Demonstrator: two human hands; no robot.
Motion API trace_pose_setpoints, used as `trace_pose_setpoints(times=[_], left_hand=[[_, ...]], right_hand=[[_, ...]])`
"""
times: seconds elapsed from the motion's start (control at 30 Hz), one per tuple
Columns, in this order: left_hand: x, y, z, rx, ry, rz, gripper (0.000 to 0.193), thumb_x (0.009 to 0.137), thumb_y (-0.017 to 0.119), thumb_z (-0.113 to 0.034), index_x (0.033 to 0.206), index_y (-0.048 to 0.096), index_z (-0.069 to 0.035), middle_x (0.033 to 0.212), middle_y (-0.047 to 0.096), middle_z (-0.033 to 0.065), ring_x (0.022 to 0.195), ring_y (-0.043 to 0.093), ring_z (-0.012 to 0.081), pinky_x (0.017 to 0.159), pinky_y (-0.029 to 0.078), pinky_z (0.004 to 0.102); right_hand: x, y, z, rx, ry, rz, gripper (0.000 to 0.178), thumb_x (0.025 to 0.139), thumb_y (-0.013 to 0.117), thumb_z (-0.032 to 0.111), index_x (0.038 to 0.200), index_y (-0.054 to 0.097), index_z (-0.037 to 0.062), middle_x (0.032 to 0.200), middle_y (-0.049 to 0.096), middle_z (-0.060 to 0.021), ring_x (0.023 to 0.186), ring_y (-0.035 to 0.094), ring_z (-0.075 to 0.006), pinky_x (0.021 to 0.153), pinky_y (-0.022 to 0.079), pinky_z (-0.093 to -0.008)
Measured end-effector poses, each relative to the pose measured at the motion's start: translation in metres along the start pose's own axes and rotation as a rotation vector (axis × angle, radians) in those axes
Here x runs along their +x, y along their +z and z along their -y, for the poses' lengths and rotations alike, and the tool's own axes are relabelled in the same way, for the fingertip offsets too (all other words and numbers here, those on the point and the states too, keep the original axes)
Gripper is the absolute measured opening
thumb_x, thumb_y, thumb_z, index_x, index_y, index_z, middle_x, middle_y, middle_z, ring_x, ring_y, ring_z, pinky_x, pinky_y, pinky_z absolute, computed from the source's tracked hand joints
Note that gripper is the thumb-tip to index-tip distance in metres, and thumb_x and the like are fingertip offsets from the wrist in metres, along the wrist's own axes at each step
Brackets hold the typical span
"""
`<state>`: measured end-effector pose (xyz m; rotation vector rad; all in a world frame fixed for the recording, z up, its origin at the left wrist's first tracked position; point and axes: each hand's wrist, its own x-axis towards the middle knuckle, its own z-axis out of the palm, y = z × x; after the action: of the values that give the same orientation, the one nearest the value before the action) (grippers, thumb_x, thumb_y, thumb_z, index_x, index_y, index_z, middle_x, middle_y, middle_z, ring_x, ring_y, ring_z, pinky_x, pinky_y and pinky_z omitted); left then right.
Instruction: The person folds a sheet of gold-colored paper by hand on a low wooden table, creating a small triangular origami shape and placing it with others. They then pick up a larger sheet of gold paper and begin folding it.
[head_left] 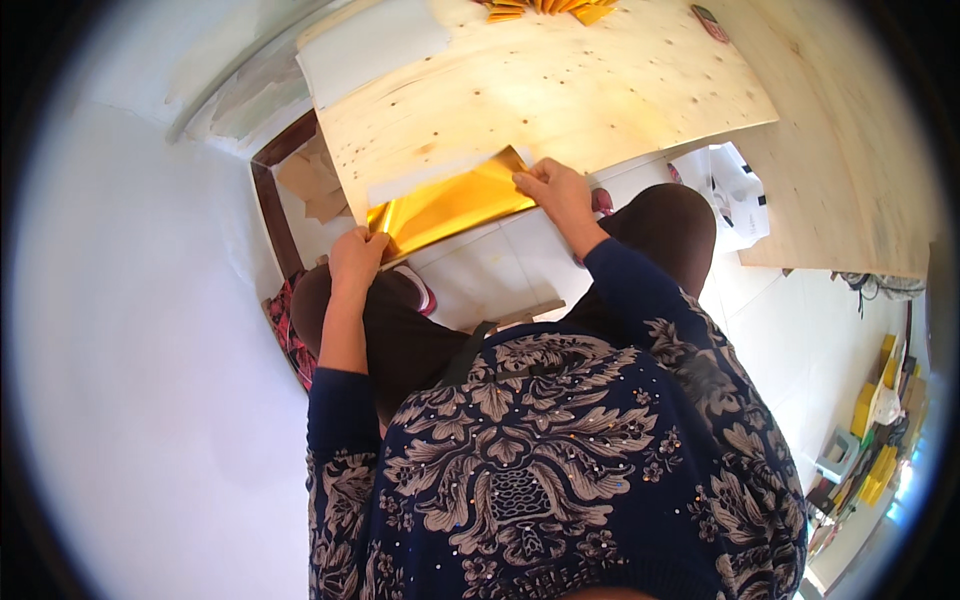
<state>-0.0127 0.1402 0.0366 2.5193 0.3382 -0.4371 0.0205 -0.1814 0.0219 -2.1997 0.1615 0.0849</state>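
A sheet of shiny gold foil paper (455, 207) stretches between my two hands at the near edge of the wooden table (460, 110). My left hand (357, 258) pinches its left end, where the foil is creased. The right corner is gripped by my right hand (560, 195), thumb and fingers closed on it. Under the foil's far side, a strip of white paper (415, 175) shows on the tabletop. The foil's near edge hangs over the table's front edge, above my lap.
Folded gold paper pieces (550, 7) lie at the table's far side, with a red phone-like object (709, 23) to their right. White sheets (375, 50) cover the far left corner. A white plastic bag (735, 195) stands below the table, right of my knee. Brown cardboard (312, 182) is at left.
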Motion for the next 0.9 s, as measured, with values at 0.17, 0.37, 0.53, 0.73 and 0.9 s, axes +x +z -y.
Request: trace_pose_setpoints(times=[0.17, 0.37, 0.53, 0.73, 0.9], left_hand=[[-0.026, 0.014, -0.007, 0.1, -0.006, 0.034, 0.031, 0.08, 0.061, -0.034, 0.082, 0.071, -0.005, 0.074, 0.07, 0.0132, 0.074, 0.068, 0.0285, 0.07, 0.052, 0.0389], [-0.025, 0.006, -0.014, 0.054, -0.062, 0.101, 0.031, 0.08, 0.062, -0.035, 0.084, 0.071, -0.005, 0.074, 0.07, 0.012, 0.075, 0.068, 0.0271, 0.072, 0.052, 0.0377], [-0.048, -0.014, -0.043, 0.054, 0.089, -0.373, 0.034, 0.079, 0.072, -0.031, 0.099, 0.068, -0.003, 0.1, 0.068, 0.0159, 0.093, 0.066, 0.0288, 0.081, 0.05, 0.0391], [-0.073, -0.046, -0.132, -0.307, 0.79, -0.258, 0.035, 0.082, 0.073, -0.021, 0.109, 0.064, -0.001, 0.107, 0.065, 0.0146, 0.102, 0.061, 0.0265, 0.089, 0.047, 0.0363], [-0.089, -0.038, -0.183, -0.642, 0.616, 0.376, 0.023, 0.085, 0.072, -0.017, 0.099, 0.066, 0.001, 0.084, 0.066, 0.0034, 0.078, 0.057, 0.0102, 0.073, 0.047, 0.0254]], right_hand=[[-0.047, -0.007, -0.037, 0.032, -0.011, -0.128, 0.035, 0.079, 0.076, 0.035, 0.079, 0.067, 0.0012, 0.077, 0.067, -0.0178, 0.07, 0.064, -0.0274, 0.065, 0.047, -0.0341], [-0.041, -0.004, -0.041, 0.728, 0.203, 0.174, 0.022, 0.09, 0.07, 0.022, 0.089, 0.065, 0.0004, 0.081, 0.063, 0.0003, 0.075, 0.055, -0.0074, 0.069, 0.044, -0.0226], [-0.048, -0.027, -0.003, 0.547, 0.119, 0.13, 0.017, 0.087, 0.073, 0.015, 0.087, 0.064, 0.0009, 0.08, 0.063, 0.0005, 0.072, 0.054, -0.0063, 0.066, 0.043, -0.0212], [-0.098, -0.09, 0.062, 0.424, -0.329, 0.239, 0.013, 0.082, 0.075, 0.009, 0.08, 0.063, 0.0034, 0.076, 0.06, 0.0007, 0.071, 0.052, -0.0065, 0.065, 0.042, -0.0217], [-0.119, -0.122, 0.079, 0.417, -0.314, 0.206, 0.013, 0.081, 0.074, 0.004, 0.082, 0.062, 0.002, 0.086, 0.061, -0.001, 0.08, 0.056, -0.0089, 0.071, 0.044, -0.0218]])
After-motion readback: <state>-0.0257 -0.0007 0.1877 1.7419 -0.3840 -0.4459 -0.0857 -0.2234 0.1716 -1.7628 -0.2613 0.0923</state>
